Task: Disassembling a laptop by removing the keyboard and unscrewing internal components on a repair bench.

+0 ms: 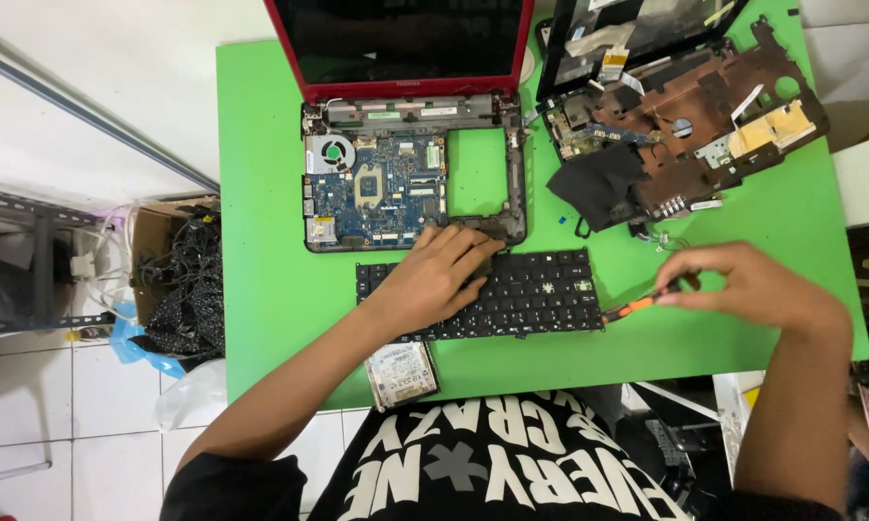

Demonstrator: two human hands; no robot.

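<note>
Left hand (439,275) lies flat-fingered on the black keyboard (526,294) — right hand (743,285) pinches an orange-handled screwdriver (637,306).

Left hand (441,272) resting on black keyboard (511,294), right hand (743,285) pinching orange screwdriver (637,305), opened red laptop (405,125), green table (261,193)

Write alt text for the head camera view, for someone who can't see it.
Seen from above, a person's left hand rests on a loose black keyboard on a green table, while the right hand holds an orange screwdriver. Behind lie an opened red laptop with its circuit board exposed, more laptop parts, and a hard drive at the near edge.
</note>
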